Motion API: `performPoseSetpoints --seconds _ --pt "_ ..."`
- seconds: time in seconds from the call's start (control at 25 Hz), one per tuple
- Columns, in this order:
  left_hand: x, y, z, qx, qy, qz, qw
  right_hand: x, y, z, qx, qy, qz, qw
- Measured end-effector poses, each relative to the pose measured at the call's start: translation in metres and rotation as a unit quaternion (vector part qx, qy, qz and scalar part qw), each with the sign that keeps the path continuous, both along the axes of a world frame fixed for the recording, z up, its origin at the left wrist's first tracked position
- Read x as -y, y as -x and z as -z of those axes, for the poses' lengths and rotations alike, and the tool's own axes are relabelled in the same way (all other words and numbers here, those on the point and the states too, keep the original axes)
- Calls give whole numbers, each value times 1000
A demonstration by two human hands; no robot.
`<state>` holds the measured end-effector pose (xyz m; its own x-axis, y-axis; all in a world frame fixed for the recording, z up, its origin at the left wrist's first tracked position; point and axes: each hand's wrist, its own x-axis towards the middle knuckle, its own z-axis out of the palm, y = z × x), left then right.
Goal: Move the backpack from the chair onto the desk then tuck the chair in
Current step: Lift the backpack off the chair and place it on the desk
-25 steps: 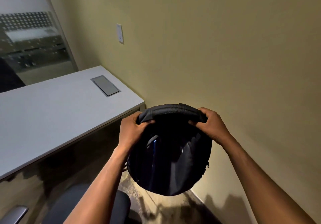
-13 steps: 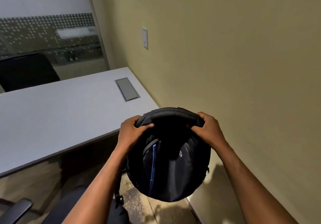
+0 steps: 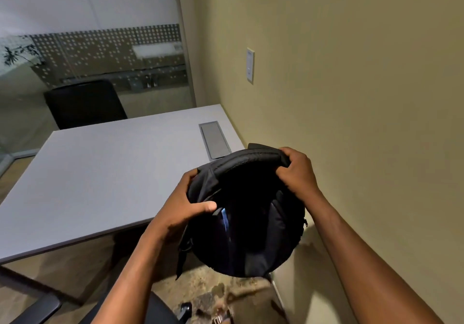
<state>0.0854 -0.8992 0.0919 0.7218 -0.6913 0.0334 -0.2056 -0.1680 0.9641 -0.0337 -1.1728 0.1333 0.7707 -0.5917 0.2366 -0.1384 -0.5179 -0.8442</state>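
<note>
At the lower left, one armrest (image 3: 37, 307) and part of the seat of the task's chair (image 3: 160, 311) showed at the bottom edge, with a caster (image 3: 186, 308) just right of the seat. A second chair (image 3: 85, 102) stood beyond the far side of the table (image 3: 100, 178). One table was present; its top carried a flush cable hatch (image 3: 215, 139) near the right edge.

The left hand (image 3: 183, 208) was closed on the upper left side of the backpack (image 3: 251, 223), thumb pressed across the fabric. The right hand (image 3: 298, 173) was closed around the padded top edge at the right. One backpack was present. It hung in the air from both hands, clear of the chair and not resting on the table, its long axis running roughly downward from the hands toward the floor.

The table top lay to the left of and beyond the backpack, whose upper edge overlapped the table's near right corner in view. The left hand was the nearer to the table. The placement step appeared to require a carry leftward and forward over the near edge. The chair was not yet tucked in.

One wall plate (image 3: 250, 65) was mounted on the wall at the right.
</note>
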Motion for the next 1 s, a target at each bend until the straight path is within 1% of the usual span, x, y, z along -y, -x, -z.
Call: performPoseSetpoints --seconds 0.08,0.16,0.24,0.32,0.44,0.52,0.6,0.72,0.88,0.92,1.0 --pt "2 -34 11 -30 -36 67 997 12 -41 -9 -1 9 -29 1000" --pt "9 -64 19 -39 -79 90 992 24 -81 -14 -9 19 -48 999" --pt "22 -92 23 -20 -102 56 993 39 -123 -21 -20 30 -62 997" --pt "36 -115 23 0 -97 15 995 55 -162 -31 -27 27 -70 997" --pt "57 -147 18 45 -69 -60 995 75 -213 -46 -26 24 -85 996" --pt "74 -162 11 54 -24 -121 991 85 -246 -57 -20 29 -90 995" --pt "94 -177 3 53 33 -192 979 91 -280 -67 -14 35 -88 995" --pt "127 -202 -5 62 94 -288 951 95 -332 -76 -8 39 -78 996" --pt "170 -226 -7 102 131 -341 925 101 -381 -84 -32 11 -27 999" --pt "180 -230 -4 97 137 -347 923 103 -387 -86 -40 2 -15 999" --pt "201 -240 7 83 132 -357 921 107 -397 -84 -69 -10 -29 997"
